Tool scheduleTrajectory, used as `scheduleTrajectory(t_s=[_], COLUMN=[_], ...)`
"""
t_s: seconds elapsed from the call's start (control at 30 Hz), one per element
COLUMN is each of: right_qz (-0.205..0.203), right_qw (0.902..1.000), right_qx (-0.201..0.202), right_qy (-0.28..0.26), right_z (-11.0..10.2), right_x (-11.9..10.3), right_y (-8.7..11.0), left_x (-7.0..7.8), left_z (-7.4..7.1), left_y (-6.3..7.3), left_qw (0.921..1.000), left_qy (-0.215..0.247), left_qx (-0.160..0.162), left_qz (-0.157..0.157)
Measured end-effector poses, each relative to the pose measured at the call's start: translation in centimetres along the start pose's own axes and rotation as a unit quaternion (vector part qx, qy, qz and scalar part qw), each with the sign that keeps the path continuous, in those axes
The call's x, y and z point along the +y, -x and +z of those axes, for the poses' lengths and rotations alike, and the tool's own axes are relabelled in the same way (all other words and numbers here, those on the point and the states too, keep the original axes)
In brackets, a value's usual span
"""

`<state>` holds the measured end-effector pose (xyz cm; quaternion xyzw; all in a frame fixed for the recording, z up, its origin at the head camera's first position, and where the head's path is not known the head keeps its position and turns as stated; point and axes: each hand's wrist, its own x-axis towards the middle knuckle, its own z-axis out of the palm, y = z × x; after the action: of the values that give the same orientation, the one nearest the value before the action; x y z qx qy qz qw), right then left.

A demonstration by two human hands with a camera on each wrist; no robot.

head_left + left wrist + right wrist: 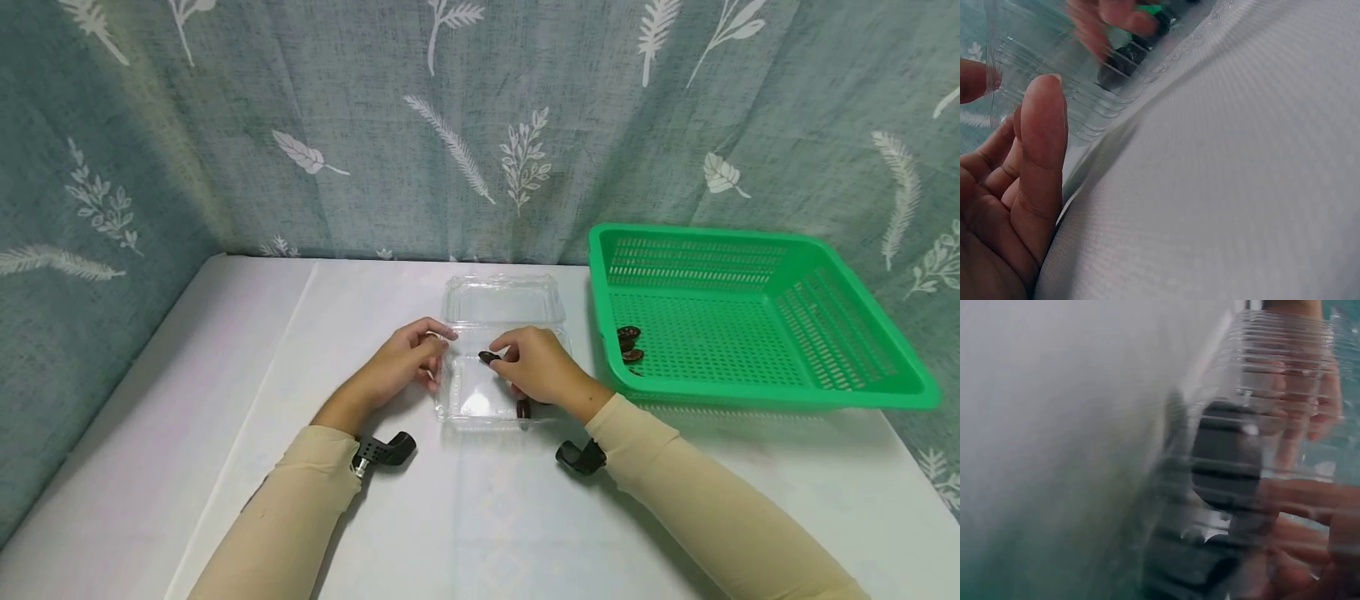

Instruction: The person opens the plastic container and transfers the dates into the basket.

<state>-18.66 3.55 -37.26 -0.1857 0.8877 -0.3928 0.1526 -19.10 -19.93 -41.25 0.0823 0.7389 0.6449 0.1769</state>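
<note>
A clear plastic clamshell container lies with its lid folded back, away from the person. At its left side, my left hand touches the wall and rim with loosely bent fingers. In the left wrist view its thumb stands beside the ribbed wall. Over the container's base, my right hand pinches a small dark brown oval piece between thumb and fingers. Another dark oval piece sits in the container's front right part, with more dark surface partly hidden by the right hand. Through the ribbed wall, the right wrist view shows a dark piece, blurred.
A green slotted plastic basket stands at the right, near the right forearm. Several dark brown oval pieces lie along its left inner wall. A white cloth covers the table, and a patterned grey-green curtain hangs behind.
</note>
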Motion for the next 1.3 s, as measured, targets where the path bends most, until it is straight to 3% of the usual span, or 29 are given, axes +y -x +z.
scheduleTrajectory(t_s=[0.93,1.3], right_qz=[-0.022,-0.115], right_qw=[0.9962,0.9902], right_qx=[0.010,0.075], right_qy=[0.084,0.026], right_z=[0.4,-0.7], right_x=[0.2,-1.0], right_y=[0.1,1.2], left_x=[0.0,0.1], left_z=[0.1,0.1], left_y=[0.1,-0.1], left_qw=[1.0000,0.9999], left_qy=[-0.002,-0.010], left_qx=[-0.005,-0.004], left_qz=[0.004,0.006])
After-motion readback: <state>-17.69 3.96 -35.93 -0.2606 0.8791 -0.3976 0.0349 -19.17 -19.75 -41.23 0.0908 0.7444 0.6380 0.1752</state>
